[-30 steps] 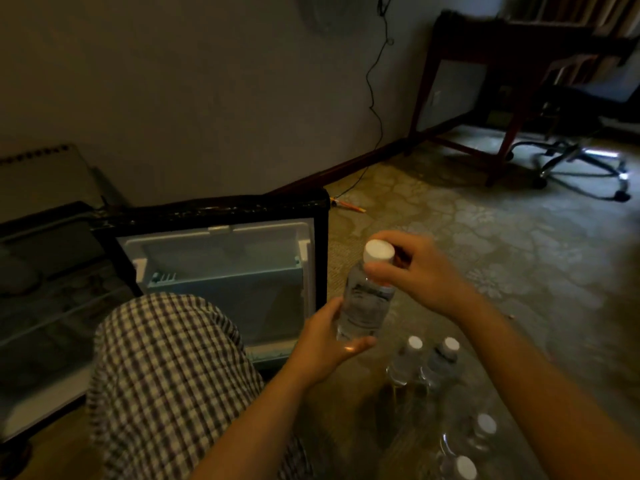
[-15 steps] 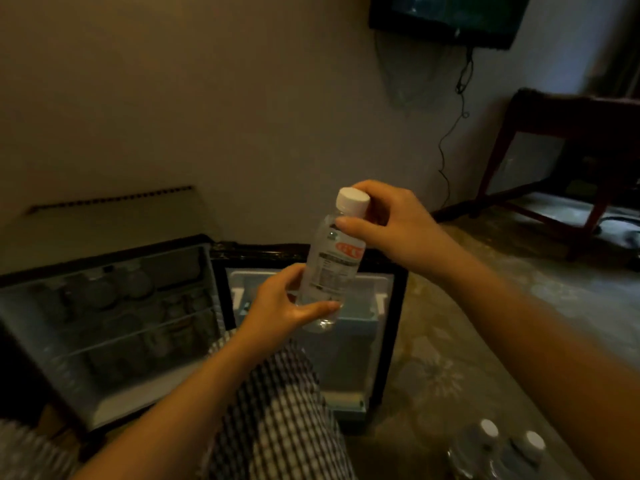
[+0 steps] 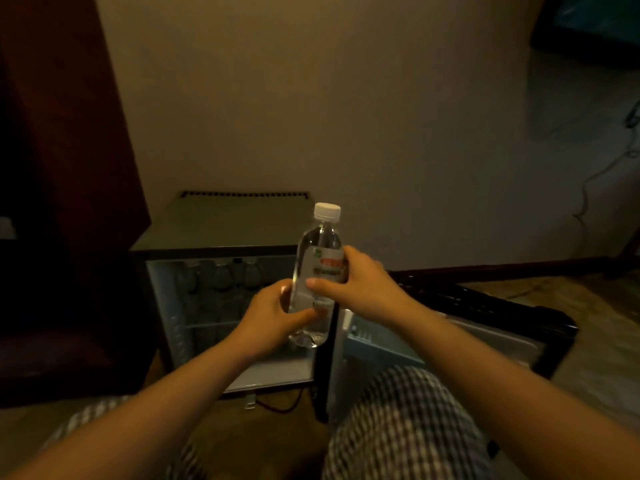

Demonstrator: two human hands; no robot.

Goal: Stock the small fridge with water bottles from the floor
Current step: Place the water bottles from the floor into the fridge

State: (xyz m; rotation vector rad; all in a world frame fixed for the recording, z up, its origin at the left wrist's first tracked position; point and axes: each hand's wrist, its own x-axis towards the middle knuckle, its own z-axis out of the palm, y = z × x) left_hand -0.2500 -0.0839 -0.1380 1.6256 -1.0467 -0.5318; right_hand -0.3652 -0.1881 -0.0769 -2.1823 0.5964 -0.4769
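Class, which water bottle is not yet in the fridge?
The white-capped bottle gripped by the left hand and right hand; the other bottles sit inside the fridge.

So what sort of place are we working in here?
Most likely a hotel room, though a bedroom is possible: a small fridge stands low against a plain wall, a screen hangs on that wall at upper right, and carpet lies at right.

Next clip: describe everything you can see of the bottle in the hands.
The bottle is clear plastic, filled with water, with a white screw cap on and a label with a red patch around its middle. It is held nearly upright in front of the open fridge. The left hand grips its lower part; the right hand grips the label band.
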